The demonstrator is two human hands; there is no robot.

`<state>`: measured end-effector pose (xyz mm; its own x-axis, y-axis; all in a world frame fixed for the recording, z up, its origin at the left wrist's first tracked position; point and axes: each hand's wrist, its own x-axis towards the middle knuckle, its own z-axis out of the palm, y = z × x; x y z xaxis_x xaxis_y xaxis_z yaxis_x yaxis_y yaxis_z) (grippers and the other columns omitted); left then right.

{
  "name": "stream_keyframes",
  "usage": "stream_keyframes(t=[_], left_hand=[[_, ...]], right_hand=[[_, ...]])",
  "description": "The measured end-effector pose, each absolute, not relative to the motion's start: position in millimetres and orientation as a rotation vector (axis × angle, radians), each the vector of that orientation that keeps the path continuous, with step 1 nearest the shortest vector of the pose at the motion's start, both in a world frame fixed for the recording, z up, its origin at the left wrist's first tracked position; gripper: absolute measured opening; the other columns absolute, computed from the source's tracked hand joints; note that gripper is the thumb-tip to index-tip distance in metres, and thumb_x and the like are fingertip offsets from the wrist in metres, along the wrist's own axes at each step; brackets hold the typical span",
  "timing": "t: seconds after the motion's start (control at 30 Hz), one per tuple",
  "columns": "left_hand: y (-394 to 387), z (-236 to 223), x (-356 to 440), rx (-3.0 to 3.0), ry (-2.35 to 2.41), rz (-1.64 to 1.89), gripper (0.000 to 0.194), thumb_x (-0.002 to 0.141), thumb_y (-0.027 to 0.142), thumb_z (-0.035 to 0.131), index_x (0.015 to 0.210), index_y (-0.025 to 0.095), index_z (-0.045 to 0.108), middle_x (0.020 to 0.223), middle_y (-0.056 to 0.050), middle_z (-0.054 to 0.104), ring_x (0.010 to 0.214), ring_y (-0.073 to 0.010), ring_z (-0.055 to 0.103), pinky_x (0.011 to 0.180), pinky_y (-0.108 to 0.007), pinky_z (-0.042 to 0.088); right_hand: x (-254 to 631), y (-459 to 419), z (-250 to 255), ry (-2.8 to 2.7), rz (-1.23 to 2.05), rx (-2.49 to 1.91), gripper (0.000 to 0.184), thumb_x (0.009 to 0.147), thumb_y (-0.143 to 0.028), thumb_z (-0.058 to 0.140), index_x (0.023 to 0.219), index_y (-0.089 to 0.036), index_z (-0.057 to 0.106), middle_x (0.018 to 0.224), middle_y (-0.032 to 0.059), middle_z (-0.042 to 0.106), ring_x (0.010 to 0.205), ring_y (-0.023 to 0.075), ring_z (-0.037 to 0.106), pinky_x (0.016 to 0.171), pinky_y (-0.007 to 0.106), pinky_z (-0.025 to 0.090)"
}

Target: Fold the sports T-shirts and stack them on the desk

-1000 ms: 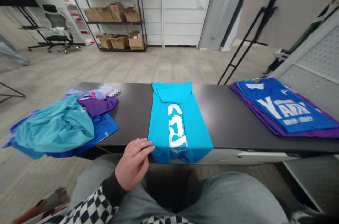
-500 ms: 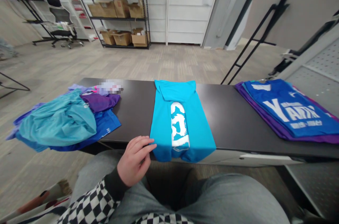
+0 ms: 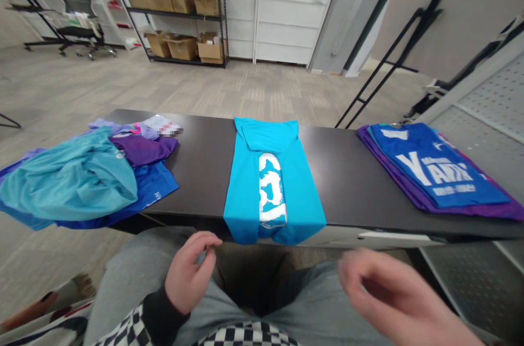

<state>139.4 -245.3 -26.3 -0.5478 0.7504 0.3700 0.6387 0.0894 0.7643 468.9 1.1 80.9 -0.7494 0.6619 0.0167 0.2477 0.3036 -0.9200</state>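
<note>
A bright turquoise-blue T-shirt (image 3: 245, 182), folded into a long narrow panel with a white print down its middle, lies across the table. Its near end droops over the front edge, and its far end is turned over in a flap. Left of that end, above my lap, my left hand (image 3: 190, 269) is apart from the cloth, its fingers loosely curved and a gap between thumb and forefinger. My right hand (image 3: 393, 291) hovers in front of the table at the lower right, touching no garment. Motion smears its bent fingers.
On the dark table (image 3: 200, 171), a rumpled heap of teal, purple and blue clothes (image 3: 73, 182) sits at the left. Flat folded shirts (image 3: 438, 166) are stacked at the right. Beyond the floor stands a shelf rack (image 3: 176, 14) with cardboard boxes.
My left hand has let go of the T-shirt's near left edge and drawn back toward my lap. My right hand has come into view at the lower right. The camera view has shifted slightly.
</note>
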Motion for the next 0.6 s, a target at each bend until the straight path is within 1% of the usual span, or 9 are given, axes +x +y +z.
stream_keyframes(t=[0.07, 0.1, 0.17, 0.2, 0.27, 0.33, 0.4, 0.5, 0.6], left_hand=[[-244, -50, 141, 1.105, 2.249, 1.434, 0.025, 0.102, 0.023, 0.061, 0.122, 0.023, 0.075, 0.119, -0.011, 0.082, 0.112, -0.0258, 0.081, 0.093, -0.042, 0.069], [-241, -60, 140, 0.992, 2.219, 1.453, 0.029, 0.101, 0.026, 0.063, 0.127, 0.022, 0.073, 0.125, -0.012, 0.082, 0.118, -0.0271, 0.080, 0.096, -0.043, 0.068], [-232, -71, 140, 0.863, 2.104, 1.526, 0.036, 0.100, 0.033, 0.067, 0.135, 0.022, 0.069, 0.135, -0.015, 0.080, 0.130, -0.0294, 0.077, 0.105, -0.047, 0.067], [-226, -73, 140, 0.828, 2.045, 1.556, 0.039, 0.099, 0.036, 0.070, 0.135, 0.022, 0.067, 0.136, -0.016, 0.079, 0.131, -0.0301, 0.077, 0.107, -0.048, 0.066], [-213, -71, 140, 0.761, 1.945, 1.575, 0.040, 0.096, 0.042, 0.075, 0.129, 0.020, 0.066, 0.127, -0.016, 0.082, 0.124, -0.0307, 0.080, 0.106, -0.050, 0.066], [-203, -66, 141, 0.690, 1.837, 1.549, 0.042, 0.092, 0.047, 0.080, 0.120, 0.020, 0.067, 0.113, -0.014, 0.084, 0.111, -0.0301, 0.082, 0.103, -0.050, 0.066], [-196, -63, 142, 0.640, 1.727, 1.533, 0.046, 0.088, 0.051, 0.083, 0.118, 0.019, 0.069, 0.106, -0.012, 0.084, 0.105, -0.0298, 0.082, 0.102, -0.050, 0.066], [-193, -66, 143, 0.678, 1.710, 1.442, 0.047, 0.087, 0.054, 0.083, 0.117, 0.018, 0.075, 0.104, -0.011, 0.084, 0.105, -0.0318, 0.082, 0.102, -0.051, 0.065], [-195, -71, 144, 0.898, 1.904, 1.203, 0.035, 0.087, 0.051, 0.082, 0.101, 0.019, 0.084, 0.105, -0.013, 0.084, 0.109, -0.0356, 0.080, 0.106, -0.055, 0.063]], right_hand=[[460, 9, 47, -2.216, 1.516, -0.976, 0.026, 0.099, -0.053, 0.077, 0.092, -0.028, 0.076, 0.085, 0.0061, 0.076, 0.077, 0.0258, 0.072, 0.067, 0.038, 0.063], [455, 11, 26, -2.139, 1.471, -1.094, 0.031, 0.098, -0.058, 0.074, 0.097, -0.027, 0.076, 0.092, 0.0077, 0.079, 0.084, 0.0285, 0.076, 0.073, 0.041, 0.065], [447, 14, -13, -1.940, 1.343, -1.247, 0.041, 0.094, -0.062, 0.072, 0.111, -0.024, 0.075, 0.116, 0.0146, 0.083, 0.107, 0.0354, 0.080, 0.087, 0.049, 0.068], [443, 13, -28, -1.869, 1.337, -1.264, 0.044, 0.095, -0.061, 0.071, 0.118, -0.024, 0.074, 0.125, 0.0168, 0.082, 0.115, 0.0370, 0.079, 0.093, 0.052, 0.068], [435, 10, -49, -1.791, 1.415, -1.221, 0.047, 0.097, -0.059, 0.071, 0.128, -0.023, 0.071, 0.132, 0.0182, 0.080, 0.122, 0.0369, 0.078, 0.101, 0.054, 0.066], [427, 8, -56, -1.752, 1.507, -1.149, 0.049, 0.097, -0.060, 0.074, 0.127, -0.022, 0.069, 0.129, 0.0177, 0.081, 0.119, 0.0352, 0.079, 0.103, 0.052, 0.065], [422, 8, -58, -1.746, 1.537, -1.106, 0.053, 0.092, -0.065, 0.079, 0.122, -0.022, 0.069, 0.122, 0.0168, 0.082, 0.111, 0.0339, 0.080, 0.101, 0.051, 0.065], [423, 12, -60, -1.838, 1.593, -1.095, 0.055, 0.089, -0.066, 0.081, 0.119, -0.020, 0.073, 0.115, 0.0141, 0.084, 0.103, 0.0332, 0.080, 0.097, 0.050, 0.065], [427, 15, -62, -2.017, 1.744, -1.099, 0.045, 0.089, -0.057, 0.081, 0.111, -0.018, 0.079, 0.110, 0.0114, 0.086, 0.101, 0.0347, 0.080, 0.098, 0.051, 0.063]])
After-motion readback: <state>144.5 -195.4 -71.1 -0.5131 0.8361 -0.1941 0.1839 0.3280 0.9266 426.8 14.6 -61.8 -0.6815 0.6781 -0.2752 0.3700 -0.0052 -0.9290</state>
